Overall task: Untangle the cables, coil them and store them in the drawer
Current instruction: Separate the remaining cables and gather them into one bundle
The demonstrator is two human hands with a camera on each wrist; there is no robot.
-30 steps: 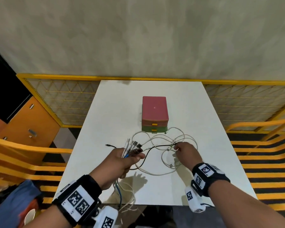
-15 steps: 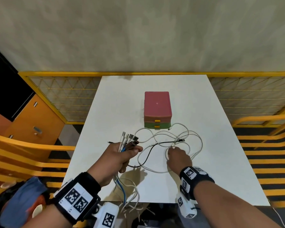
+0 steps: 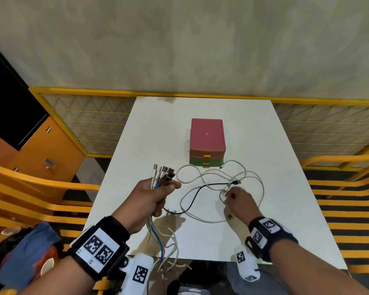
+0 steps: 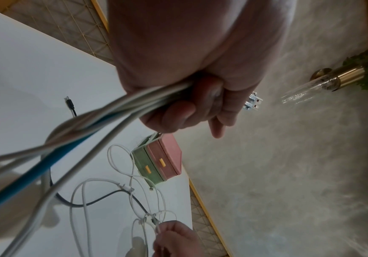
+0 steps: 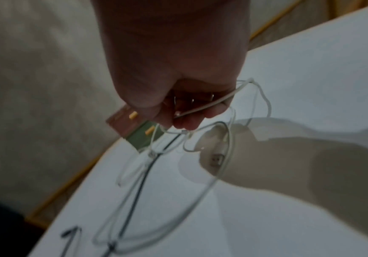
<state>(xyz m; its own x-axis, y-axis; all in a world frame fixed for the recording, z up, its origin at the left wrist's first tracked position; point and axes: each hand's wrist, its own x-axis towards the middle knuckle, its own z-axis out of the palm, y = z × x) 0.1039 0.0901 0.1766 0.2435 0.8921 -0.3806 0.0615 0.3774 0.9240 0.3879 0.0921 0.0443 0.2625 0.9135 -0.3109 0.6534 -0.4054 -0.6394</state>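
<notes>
White cable (image 3: 223,193) in right grip (image 3: 239,201)

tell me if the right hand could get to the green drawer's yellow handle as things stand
Probably not freely: the right hand is pinching a white cable in the tangle. The yellow handle faces the person with only loose cable loops before it, so letting go should clear the way.

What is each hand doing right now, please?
Left hand: grips a bunch of cables, plugs up.
Right hand: pinches a white cable from the tangle on the table.
</notes>
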